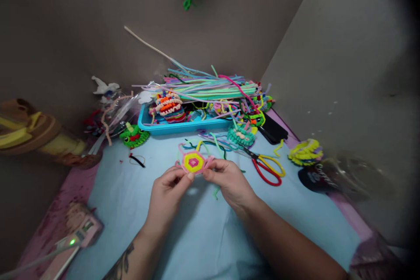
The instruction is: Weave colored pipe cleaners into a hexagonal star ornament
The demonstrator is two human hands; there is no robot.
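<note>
Between both hands is a pipe-cleaner hexagon (pixel 197 162), woven in rings with a pink centre, a yellow band and a pink outer edge. My left hand (pixel 169 187) pinches its lower left side between thumb and fingers. On the right side, my right hand (pixel 229 180) closes thumb and forefinger on its pink edge, where short pink ends stick out. The piece is held up above the light blue cloth. Loose green and yellow pipe cleaners lie just behind it, and a short mint one (pixel 216 192) lies below my right hand.
A blue tray (pixel 183 128) at the back holds piled pipe cleaners (pixel 213 87). Scissors (pixel 267 169) with red and yellow handles lie right of my hands. A green fuzzy figure (pixel 134 135) sits left, a teal one (pixel 241 134) right. A pink power strip (pixel 87 229) lies front left.
</note>
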